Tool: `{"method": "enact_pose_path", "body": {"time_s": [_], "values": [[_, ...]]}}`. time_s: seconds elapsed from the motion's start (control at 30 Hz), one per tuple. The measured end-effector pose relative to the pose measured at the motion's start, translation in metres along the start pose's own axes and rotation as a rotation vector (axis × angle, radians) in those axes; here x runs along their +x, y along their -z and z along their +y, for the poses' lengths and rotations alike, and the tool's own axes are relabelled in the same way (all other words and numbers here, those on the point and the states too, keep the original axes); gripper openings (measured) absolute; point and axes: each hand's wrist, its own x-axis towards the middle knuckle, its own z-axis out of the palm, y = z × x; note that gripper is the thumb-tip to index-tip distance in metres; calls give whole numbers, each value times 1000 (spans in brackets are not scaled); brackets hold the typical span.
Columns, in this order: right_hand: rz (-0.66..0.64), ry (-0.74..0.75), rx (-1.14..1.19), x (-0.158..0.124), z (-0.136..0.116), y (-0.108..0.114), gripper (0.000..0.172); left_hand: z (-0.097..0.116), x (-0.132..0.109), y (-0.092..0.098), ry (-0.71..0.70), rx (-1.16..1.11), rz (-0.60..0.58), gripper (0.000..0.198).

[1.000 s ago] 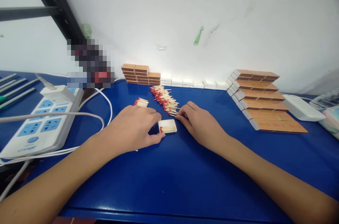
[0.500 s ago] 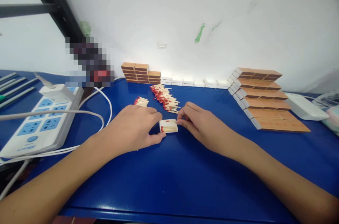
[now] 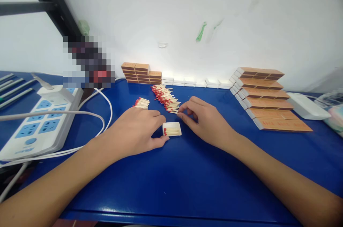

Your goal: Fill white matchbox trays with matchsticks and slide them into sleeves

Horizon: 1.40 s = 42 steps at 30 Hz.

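A small white matchbox tray (image 3: pixel 176 125) lies on the blue table, a row of red-headed matches (image 3: pixel 171 131) along its near side. My left hand (image 3: pixel 139 127) is closed on the tray's left end, thumb at the near corner and fingers at the far one. Just behind the tray, my right hand (image 3: pixel 205 119) pinches the plain end of a match (image 3: pixel 174 111) at the right edge of a loose match pile (image 3: pixel 164 97). A smaller bunch of matches (image 3: pixel 142 102) lies beyond my left hand, partly hidden by it.
Closed brown matchboxes (image 3: pixel 140 73) are stacked by the wall, beside a row of white trays (image 3: pixel 189 82). On the right stands a stepped stack of matchboxes (image 3: pixel 268 103) with a white device (image 3: pixel 308 107) behind. A power strip (image 3: pixel 40 123) with cables (image 3: pixel 108 102) occupies the left.
My right hand has moved from the tray's right end up to the match pile. The separate match over the tray is no longer visible there. My left hand keeps its hold.
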Motion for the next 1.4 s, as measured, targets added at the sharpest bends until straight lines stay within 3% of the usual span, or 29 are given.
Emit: {"method": "enact_pose_path", "body": {"time_s": [0.23,0.43,0.67,0.87,1.0,1.1,1.4], "values": [[-53,-72,-107,6,9,-11,9,0,0,0,-1,2,-4,22],[-124,-86,-170,6,6,-4,12,0,1,2,20,-13,-11,22],[-85,50,-202,-2,-10,3,11,0,2,1,88,68,8,30],[-144,145,-259,-6,-24,-5,16,0,3,-1,60,46,-11,28],[-98,88,-106,-2,-11,-1,12,-2,2,-2,47,20,-7,26],[-48,-19,-121,3,4,0,7,-3,1,-1,14,-27,-9,24],[-122,-41,-161,11,11,-10,11,-2,2,-2,-5,-26,-18,24]]}}
